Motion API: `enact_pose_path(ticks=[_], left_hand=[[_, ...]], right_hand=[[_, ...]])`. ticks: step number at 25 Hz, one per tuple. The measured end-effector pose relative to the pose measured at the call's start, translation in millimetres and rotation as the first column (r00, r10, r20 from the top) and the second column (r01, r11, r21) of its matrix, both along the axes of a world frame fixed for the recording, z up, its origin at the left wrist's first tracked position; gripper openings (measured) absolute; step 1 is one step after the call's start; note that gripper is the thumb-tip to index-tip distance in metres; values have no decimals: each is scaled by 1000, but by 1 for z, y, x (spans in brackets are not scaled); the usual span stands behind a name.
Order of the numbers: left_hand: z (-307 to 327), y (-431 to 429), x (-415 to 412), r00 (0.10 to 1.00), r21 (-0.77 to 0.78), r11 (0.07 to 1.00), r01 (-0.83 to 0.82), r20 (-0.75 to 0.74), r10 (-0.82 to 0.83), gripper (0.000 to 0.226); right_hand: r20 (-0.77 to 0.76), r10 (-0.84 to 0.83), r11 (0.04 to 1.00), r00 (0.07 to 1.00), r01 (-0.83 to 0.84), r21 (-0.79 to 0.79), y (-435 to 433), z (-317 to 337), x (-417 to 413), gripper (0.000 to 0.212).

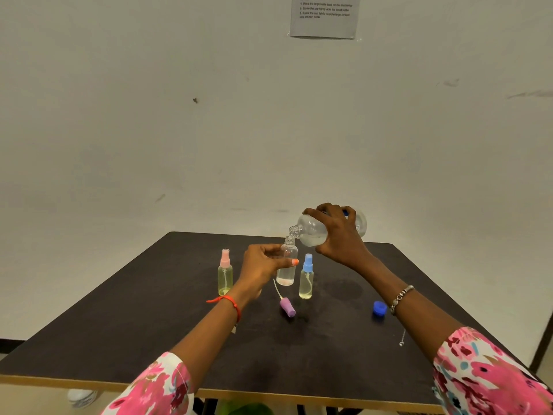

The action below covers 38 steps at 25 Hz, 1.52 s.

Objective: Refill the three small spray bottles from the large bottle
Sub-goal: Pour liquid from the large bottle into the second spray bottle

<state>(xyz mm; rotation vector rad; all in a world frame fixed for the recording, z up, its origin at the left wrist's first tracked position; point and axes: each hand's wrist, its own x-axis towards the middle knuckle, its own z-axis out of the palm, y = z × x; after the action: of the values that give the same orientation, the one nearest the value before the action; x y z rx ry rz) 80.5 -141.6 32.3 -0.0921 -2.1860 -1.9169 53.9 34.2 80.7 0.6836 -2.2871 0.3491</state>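
Right hand (338,235) wrapped round big bottle (314,230), tipped nearly flat, mouth right over open small bottle (286,265). Left hand (263,265) curled round that one, steadying it mid-tabletop (119,339). Thin clear plastic, light, probably squashy and slick if wet, so grip body low, gently. Count: three small bottles, pink-top (225,272) and blue-top (306,277) capped, middle open. One purple sprayer (287,306) lying loose, one blue cap (379,309) near right forearm.
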Motion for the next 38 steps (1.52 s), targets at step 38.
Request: enact_pose_path(ticks=[38], left_hand=[[-1, 7, 8, 1000, 25, 1000, 17, 1, -17, 45]], right_hand=[[-5, -2, 1000, 1000, 2, 7, 6, 1, 11, 59]])
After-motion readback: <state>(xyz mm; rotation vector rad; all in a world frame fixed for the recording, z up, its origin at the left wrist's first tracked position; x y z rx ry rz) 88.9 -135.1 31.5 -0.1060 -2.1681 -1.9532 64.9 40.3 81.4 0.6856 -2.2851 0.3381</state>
